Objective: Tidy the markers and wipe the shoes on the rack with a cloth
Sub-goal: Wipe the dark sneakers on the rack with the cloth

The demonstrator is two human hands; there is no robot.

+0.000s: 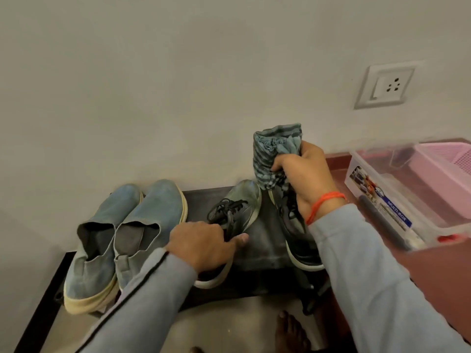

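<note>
On the dark shoe rack (265,240) stand two blue slip-on shoes (122,233) at the left and a pair of grey laced sneakers. My left hand (201,247) grips the left sneaker (239,202) at its collar, fingers curled over the opening. My right hand (303,177) holds a bunched blue striped cloth (272,154) above the toe of the right sneaker (298,233), which my arm partly hides.
A clear plastic box (397,200) with a label and a pink basket (443,169) inside stands on a reddish surface at the right. A wall socket (387,84) is above it. My bare foot (293,332) is on the floor in front of the rack.
</note>
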